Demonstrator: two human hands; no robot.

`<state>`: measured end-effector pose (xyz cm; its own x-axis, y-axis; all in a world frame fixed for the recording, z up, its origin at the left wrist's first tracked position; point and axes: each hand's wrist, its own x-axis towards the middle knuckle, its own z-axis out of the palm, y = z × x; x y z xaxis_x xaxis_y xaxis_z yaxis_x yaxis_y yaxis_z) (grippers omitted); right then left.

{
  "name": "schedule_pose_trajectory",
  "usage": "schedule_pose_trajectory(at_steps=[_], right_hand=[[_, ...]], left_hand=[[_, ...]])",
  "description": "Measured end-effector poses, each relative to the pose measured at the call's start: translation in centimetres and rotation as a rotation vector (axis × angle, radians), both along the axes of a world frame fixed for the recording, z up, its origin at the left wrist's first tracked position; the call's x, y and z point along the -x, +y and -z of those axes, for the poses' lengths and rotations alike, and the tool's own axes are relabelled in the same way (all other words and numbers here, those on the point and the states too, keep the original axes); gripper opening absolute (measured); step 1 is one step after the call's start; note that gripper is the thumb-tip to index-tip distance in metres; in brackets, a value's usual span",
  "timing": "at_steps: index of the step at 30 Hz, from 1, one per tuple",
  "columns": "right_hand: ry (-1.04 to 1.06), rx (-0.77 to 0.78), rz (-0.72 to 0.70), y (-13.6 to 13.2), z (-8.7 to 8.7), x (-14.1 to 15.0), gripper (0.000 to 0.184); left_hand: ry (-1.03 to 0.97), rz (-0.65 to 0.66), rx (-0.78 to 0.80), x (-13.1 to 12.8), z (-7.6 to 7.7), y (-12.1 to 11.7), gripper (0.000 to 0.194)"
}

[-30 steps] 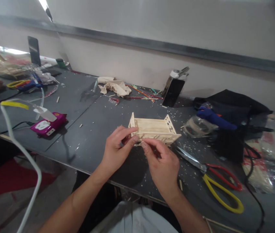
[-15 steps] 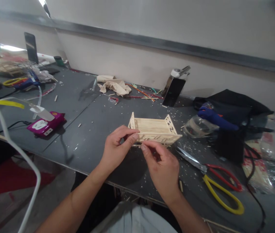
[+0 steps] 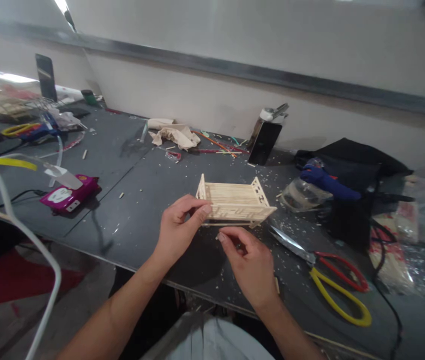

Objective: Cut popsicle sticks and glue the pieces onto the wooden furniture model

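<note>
A small model of pale wooden sticks, shaped like a little bed frame with lattice sides, stands on the dark table in front of me. My left hand pinches the left end of its near lattice rail between thumb and forefinger. Just in front of the model and apart from it is my right hand. Its thumb and forefinger are pressed together, with a tiny pale speck at their tips that is too small to name. To the right lie large scissors with one red and one yellow handle loop.
A purple power strip and a white bent tube are at left. A crumpled beige cloth and a propped phone stand at the back. A blue glue gun rests over a clear plastic container. Wood scraps are scattered about.
My right hand has drawn back from the model's near rail, slightly toward me. My left hand keeps its pinch on the rail. The whole view has shifted slightly.
</note>
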<state>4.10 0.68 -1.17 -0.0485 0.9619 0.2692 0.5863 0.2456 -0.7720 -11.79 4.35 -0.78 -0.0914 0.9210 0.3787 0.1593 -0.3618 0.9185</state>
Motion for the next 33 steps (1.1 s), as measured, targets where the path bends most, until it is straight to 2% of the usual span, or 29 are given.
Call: schedule_pose_trajectory(at_steps=[6,14,17,20,23,26,29,33], right_hand=[[-0.038,0.079,-0.036,0.0,1.2,-0.4,0.013],[0.168,0.183,-0.003,0.2,0.5,-1.1,0.019],[0.173,0.213,-0.009,0.2,0.5,-1.3,0.019],[0.18,0.227,-0.002,0.1,0.6,-1.3,0.02],[0.187,0.22,0.011,0.0,0.6,-1.4,0.02],[0.097,0.216,-0.046,0.0,0.7,-1.7,0.017],[-0.104,0.235,-0.14,0.0,0.8,-2.3,0.016],[-0.315,0.198,-0.182,-0.5,-0.6,-3.2,0.017]], left_hand=[[0.009,-0.005,-0.025,0.0,0.1,-0.1,0.011],[0.013,0.051,-0.051,0.3,0.0,-0.1,0.016],[0.027,-0.078,-0.12,0.2,0.0,-0.8,0.018],[0.105,-0.221,-0.221,-0.2,0.0,-1.9,0.012],[0.241,-0.245,-0.235,-1.0,0.1,-2.8,0.009],[0.361,-0.248,-0.22,-1.7,0.3,-3.1,0.011],[0.454,-0.28,-0.246,-2.2,0.4,-2.9,0.016],[0.539,-0.339,-0.285,-2.6,0.7,-2.5,0.019]])
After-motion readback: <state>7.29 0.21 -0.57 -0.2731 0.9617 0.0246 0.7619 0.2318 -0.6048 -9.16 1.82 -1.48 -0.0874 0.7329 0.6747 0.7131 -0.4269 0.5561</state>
